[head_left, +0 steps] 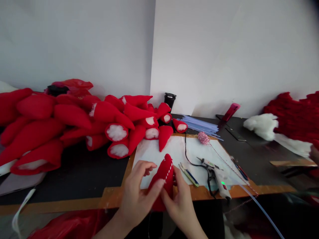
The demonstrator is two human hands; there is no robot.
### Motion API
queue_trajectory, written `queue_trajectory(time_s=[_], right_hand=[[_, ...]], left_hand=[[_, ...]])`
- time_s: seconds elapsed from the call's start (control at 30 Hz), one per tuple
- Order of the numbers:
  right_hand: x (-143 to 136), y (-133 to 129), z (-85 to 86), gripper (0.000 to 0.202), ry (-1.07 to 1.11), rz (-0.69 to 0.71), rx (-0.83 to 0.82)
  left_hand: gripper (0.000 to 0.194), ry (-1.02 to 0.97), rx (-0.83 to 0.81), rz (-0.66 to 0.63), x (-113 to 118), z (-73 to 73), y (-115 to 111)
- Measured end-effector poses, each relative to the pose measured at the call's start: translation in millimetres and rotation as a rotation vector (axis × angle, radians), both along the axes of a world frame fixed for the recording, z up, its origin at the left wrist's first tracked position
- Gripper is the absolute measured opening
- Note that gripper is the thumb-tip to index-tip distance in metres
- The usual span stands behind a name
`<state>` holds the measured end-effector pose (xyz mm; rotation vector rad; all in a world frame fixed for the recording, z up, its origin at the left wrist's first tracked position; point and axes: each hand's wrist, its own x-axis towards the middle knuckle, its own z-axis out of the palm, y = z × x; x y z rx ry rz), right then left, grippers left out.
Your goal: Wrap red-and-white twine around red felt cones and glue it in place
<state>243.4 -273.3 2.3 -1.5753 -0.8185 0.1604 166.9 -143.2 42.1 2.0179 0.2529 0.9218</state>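
Note:
Between my two hands, at the table's front edge, a red felt cone [163, 171] stands with its rounded tip up and a line of white stitches down its right side. My left hand [141, 189] has its thumb pressed on the cone's front, its fingers curved and raised at the left. On the right side, my right hand [180, 200] wraps round the lower part, its fingertips hidden behind the felt. A white glue gun [219, 179] with a green light lies to the right. Nearer are tweezers and a small pen-like tool [190, 177] on the white sheet [149, 149].
Many stuffed red cones [74, 116] are piled at the left. Behind the sheet lie translucent glue sticks [199, 124] and a red-and-white twine ball [203, 138]. White stuffing [261, 126] and dark red fabric [294, 116] are at the right. A black cup [169, 99] stands by the wall.

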Motion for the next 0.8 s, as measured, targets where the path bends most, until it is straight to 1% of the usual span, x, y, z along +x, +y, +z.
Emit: queue_trajectory(time_s=[0.07,0.13,0.2,0.3,0.4,0.43,0.5,0.57,0.6,0.67,0.7,0.8], right_hand=[[2,0,2.2,0.053,0.000,0.036,0.009],[4,-1,3.9,0.050,0.008,0.018,0.004],[6,-2,4.2,0.050,0.003,-0.025,-0.010],[8,-4,3.7,0.051,-0.003,-0.055,-0.012],[8,-5,3.2,0.052,0.051,-0.087,-0.008],[9,-6,3.2,0.054,0.110,-0.095,0.014],[9,-7,3.7,0.058,0.293,-0.081,0.091],[10,-10,5.3,0.057,0.502,-0.003,0.183],[11,-11,6.2,0.056,0.592,0.051,0.223],[11,-13,6.5,0.053,0.733,0.132,0.291],[11,-14,5.5,0.053,0.783,0.144,0.321],[8,-15,-2.4,0.056,0.871,0.080,0.381]], left_hand=[[0.016,0.019,0.129,0.017,3,2.8,-3],[0.005,0.050,0.149,0.002,7,3.8,-4],[0.012,0.106,0.076,-0.041,10,3.9,-3],[0.007,0.190,-0.027,-0.089,13,3.7,-3],[0.013,0.205,-0.069,-0.118,15,3.2,-4],[0.013,0.208,-0.110,-0.147,16,3.1,-3],[0.017,0.237,-0.253,-0.232,18,3.3,0],[0.025,0.287,-0.400,-0.303,20,3.6,5],[0.029,0.304,-0.438,-0.316,21,3.7,7],[0.032,0.302,-0.436,-0.301,21,2.6,9],[0.032,0.285,-0.413,-0.279,21,1.4,8],[0.029,0.254,-0.356,-0.226,22,-4.2,3]])
